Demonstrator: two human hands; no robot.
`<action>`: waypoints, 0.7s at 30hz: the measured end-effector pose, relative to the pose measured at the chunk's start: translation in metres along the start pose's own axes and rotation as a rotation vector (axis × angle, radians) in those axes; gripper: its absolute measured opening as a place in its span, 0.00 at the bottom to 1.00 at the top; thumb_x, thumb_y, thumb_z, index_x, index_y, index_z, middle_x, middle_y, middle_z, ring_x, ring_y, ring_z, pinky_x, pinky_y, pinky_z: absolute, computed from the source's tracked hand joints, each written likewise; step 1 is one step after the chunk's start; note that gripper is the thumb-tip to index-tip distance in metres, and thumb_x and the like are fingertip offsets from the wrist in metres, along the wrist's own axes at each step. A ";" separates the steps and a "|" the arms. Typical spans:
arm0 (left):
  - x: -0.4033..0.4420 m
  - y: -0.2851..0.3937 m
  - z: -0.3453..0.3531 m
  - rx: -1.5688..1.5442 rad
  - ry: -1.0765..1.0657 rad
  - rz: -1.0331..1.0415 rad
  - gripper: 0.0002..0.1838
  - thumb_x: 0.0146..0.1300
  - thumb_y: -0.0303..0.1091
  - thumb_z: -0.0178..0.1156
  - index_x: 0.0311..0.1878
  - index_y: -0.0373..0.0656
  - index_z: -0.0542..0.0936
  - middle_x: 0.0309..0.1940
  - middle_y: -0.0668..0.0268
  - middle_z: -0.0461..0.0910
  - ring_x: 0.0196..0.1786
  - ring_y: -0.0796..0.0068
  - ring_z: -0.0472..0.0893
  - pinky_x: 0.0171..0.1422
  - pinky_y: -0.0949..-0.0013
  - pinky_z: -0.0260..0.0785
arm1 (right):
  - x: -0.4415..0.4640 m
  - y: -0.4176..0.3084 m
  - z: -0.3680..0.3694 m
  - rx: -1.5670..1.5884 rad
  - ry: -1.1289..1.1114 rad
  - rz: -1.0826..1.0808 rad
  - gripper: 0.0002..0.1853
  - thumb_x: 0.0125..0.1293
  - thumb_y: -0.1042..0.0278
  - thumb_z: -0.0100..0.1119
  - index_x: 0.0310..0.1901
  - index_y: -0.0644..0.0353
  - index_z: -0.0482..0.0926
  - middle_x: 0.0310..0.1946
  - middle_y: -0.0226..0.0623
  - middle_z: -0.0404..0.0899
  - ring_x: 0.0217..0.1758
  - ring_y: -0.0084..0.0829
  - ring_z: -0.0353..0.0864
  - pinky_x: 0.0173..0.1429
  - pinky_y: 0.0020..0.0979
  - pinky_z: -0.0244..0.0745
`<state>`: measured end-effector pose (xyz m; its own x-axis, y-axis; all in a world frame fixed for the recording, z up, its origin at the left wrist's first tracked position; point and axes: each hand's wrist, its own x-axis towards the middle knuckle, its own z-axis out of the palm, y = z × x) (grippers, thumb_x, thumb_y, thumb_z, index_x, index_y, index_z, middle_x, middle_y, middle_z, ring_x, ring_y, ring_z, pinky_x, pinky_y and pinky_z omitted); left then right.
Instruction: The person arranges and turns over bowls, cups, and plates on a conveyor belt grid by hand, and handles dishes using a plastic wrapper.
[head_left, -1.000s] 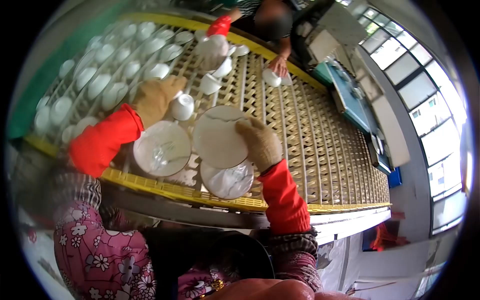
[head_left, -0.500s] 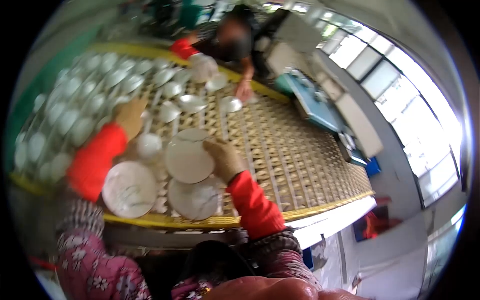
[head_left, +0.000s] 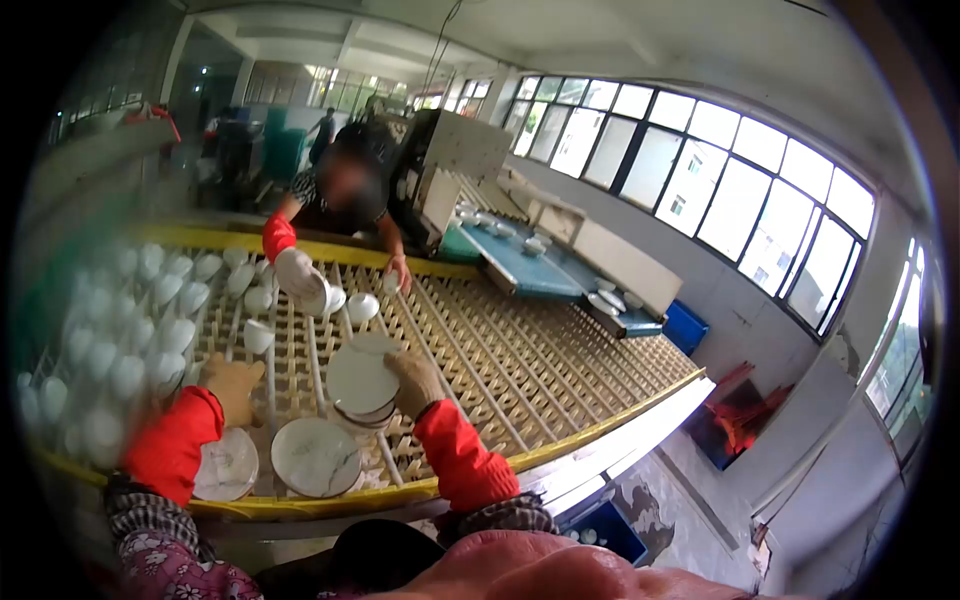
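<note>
My right hand, in a tan glove with a red sleeve, grips the right edge of a round white plate. Other dishes show just under that plate's lower edge. Lower down, a marbled plate lies on the yellow-edged slatted rack, with another plate to its left. My left hand, gloved too, is above the left plate beside the small white bowls; its fingers are apart and nothing shows in them.
Many small white bowls cover the rack's left side. Across the rack a co-worker handles bowls with both hands. A blue conveyor carrying bowls stands beyond the rack. Blue crates are at the right.
The view has tilted up and shifted, showing more of the room. The held plate now overlaps other dishes, and a marbled plate lies below it. My left hand has moved away from the bowls.
</note>
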<state>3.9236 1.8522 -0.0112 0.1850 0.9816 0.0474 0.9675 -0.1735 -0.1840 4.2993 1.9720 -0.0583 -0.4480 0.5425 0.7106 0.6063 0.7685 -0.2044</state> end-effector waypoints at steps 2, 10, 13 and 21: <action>0.023 -0.006 0.006 0.024 -0.100 -0.033 0.51 0.48 0.66 0.84 0.71 0.45 0.81 0.59 0.51 0.92 0.65 0.48 0.90 0.72 0.48 0.78 | -0.004 0.001 0.000 0.035 0.036 -0.036 0.17 0.57 0.83 0.66 0.49 0.60 0.85 0.45 0.51 0.89 0.58 0.60 0.89 0.60 0.51 0.86; 0.076 -0.041 0.012 0.221 -0.574 0.103 0.58 0.48 0.73 0.82 0.79 0.46 0.83 0.75 0.49 0.86 0.75 0.43 0.85 0.80 0.45 0.77 | -0.016 0.014 -0.014 -0.054 -0.029 0.071 0.12 0.60 0.80 0.69 0.46 0.61 0.85 0.46 0.52 0.89 0.57 0.60 0.89 0.62 0.50 0.86; 0.071 -0.035 0.002 0.246 -0.575 0.135 0.54 0.51 0.71 0.80 0.77 0.46 0.84 0.73 0.50 0.87 0.74 0.46 0.87 0.78 0.45 0.79 | -0.020 0.022 -0.021 -0.078 -0.011 0.068 0.11 0.62 0.78 0.68 0.46 0.61 0.85 0.46 0.52 0.89 0.57 0.60 0.89 0.61 0.50 0.86; 0.041 -0.050 0.008 -0.098 -0.186 0.218 0.51 0.42 0.66 0.88 0.65 0.42 0.86 0.57 0.45 0.92 0.58 0.40 0.92 0.65 0.45 0.84 | -0.036 0.027 -0.039 -0.188 0.039 0.214 0.17 0.68 0.79 0.66 0.58 0.59 0.88 0.54 0.51 0.92 0.64 0.56 0.90 0.67 0.49 0.87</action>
<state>3.8815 1.9022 -0.0084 0.3638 0.9168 -0.1647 0.9223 -0.3793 -0.0740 4.3579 1.9598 -0.0632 -0.2733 0.6689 0.6913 0.7971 0.5598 -0.2265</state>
